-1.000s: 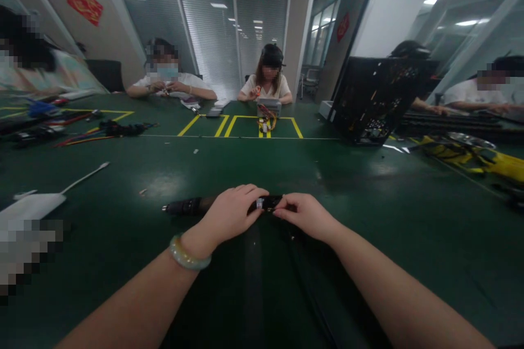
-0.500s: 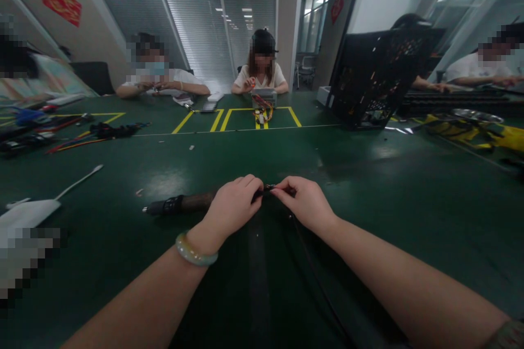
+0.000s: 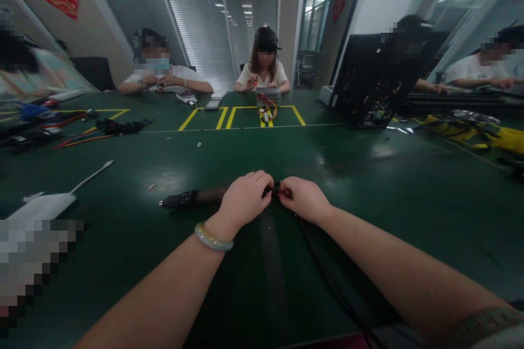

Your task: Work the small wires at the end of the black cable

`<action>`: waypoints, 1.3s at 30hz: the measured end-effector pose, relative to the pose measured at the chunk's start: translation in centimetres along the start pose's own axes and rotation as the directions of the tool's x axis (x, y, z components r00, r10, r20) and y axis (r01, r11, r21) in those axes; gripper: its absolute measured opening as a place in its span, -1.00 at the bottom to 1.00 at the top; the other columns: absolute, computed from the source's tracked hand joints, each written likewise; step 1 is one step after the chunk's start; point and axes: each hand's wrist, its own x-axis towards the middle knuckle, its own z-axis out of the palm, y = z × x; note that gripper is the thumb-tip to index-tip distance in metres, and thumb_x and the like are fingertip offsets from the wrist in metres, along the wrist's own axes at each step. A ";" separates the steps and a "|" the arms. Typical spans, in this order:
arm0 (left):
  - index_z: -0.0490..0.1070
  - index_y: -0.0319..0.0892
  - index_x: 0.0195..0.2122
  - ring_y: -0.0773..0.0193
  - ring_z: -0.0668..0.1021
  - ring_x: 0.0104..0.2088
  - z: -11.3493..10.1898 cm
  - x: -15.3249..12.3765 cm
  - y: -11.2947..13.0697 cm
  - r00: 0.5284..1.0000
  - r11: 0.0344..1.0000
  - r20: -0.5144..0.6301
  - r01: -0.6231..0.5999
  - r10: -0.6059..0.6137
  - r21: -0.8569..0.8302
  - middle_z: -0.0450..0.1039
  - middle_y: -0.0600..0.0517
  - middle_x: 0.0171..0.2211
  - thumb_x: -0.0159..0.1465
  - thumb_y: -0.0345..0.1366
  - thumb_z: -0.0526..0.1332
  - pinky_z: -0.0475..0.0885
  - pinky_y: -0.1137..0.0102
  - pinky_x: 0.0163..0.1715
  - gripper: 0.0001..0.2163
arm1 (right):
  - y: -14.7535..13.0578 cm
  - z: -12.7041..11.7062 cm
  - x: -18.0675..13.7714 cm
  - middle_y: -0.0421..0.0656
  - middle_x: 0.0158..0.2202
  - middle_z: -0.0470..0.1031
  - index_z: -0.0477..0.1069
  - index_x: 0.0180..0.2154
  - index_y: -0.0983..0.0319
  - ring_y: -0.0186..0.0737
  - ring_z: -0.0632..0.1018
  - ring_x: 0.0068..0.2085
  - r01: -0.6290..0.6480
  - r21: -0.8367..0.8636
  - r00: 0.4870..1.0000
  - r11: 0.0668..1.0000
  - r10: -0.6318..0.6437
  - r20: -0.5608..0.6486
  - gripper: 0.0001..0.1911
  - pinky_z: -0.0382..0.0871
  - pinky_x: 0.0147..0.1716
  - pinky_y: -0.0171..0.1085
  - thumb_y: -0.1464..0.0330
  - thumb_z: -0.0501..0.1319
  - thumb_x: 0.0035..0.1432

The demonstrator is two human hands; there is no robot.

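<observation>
A dark electric screwdriver (image 3: 200, 198) lies on the green table, its metal tip pointing left. My left hand (image 3: 246, 196), with a bangle on the wrist, is wrapped over its rear end and hides that part. Close beside it, my right hand (image 3: 303, 197) pinches the plug end of a black cable (image 3: 317, 253) against the screwdriver's tail. Fingers cover most of the joint, so I cannot tell how far the plug is in. From under my right hand the cable runs down toward the near edge.
A white cable-ended item (image 3: 53, 204) lies at the left. Bundled wires (image 3: 118, 126) sit far left. A black computer case (image 3: 364, 79) stands at the back right, near yellow and black cables (image 3: 487, 128). Several people work across the green table (image 3: 388, 191).
The view has shifted slightly, moving the near things rightward in the picture. My fingertips are a little closer together, and the shiny plug end between them is now mostly covered.
</observation>
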 end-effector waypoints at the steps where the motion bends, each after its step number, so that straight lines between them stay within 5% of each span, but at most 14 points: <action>1: 0.36 -0.14 -0.24 0.19 0.46 -0.23 0.0 0.0 0.0 1.000 1.000 0.000 -0.004 0.004 -0.001 0.40 0.02 -0.26 0.23 -0.34 0.20 0.37 0.29 -0.20 -0.91 | 0.0 0.0 0.2 -0.23 -0.40 0.43 0.41 -0.37 0.21 -0.34 0.40 -0.41 -0.015 0.005 1.000 1.000 0.015 0.008 -0.96 0.12 -0.46 -0.37 0.39 0.25 0.09; 7: 0.37 -0.14 -0.23 0.18 0.47 -0.21 -0.1 -0.1 -0.1 1.000 1.000 0.016 -0.022 0.023 -0.002 0.40 0.01 -0.24 0.24 -0.33 0.18 0.37 0.29 -0.19 -0.91 | 0.4 -1.1 1.1 -0.25 -0.44 0.49 0.47 -0.37 0.20 -0.33 0.44 -0.42 -0.049 0.135 0.986 0.990 0.027 0.162 -0.98 0.15 -0.47 -0.38 0.39 0.27 0.07; 12: 0.38 -0.12 -0.22 0.18 0.47 -0.23 -0.1 -0.1 -0.2 1.000 1.000 0.021 -0.016 0.017 -0.013 0.40 0.02 -0.24 0.24 -0.32 0.17 0.36 0.30 -0.24 -0.91 | 0.7 -0.8 0.6 -0.24 -0.41 0.49 0.47 -0.36 0.21 -0.34 0.45 -0.41 -0.055 0.213 0.995 0.975 0.037 0.088 -0.96 0.19 -0.45 -0.39 0.38 0.26 0.10; 39: 0.39 -0.12 -0.18 0.24 0.48 -0.20 -1.3 -0.7 -1.1 0.990 0.994 0.086 -0.106 0.109 -0.033 0.39 0.04 -0.21 0.29 -0.29 0.17 0.35 0.36 -0.24 -0.90 | -0.8 -0.8 0.0 -0.21 -0.44 0.55 0.52 -0.29 0.18 -0.29 0.48 -0.49 -0.190 0.273 0.972 0.943 0.142 0.187 -0.77 0.23 -0.53 -0.36 0.20 0.18 0.14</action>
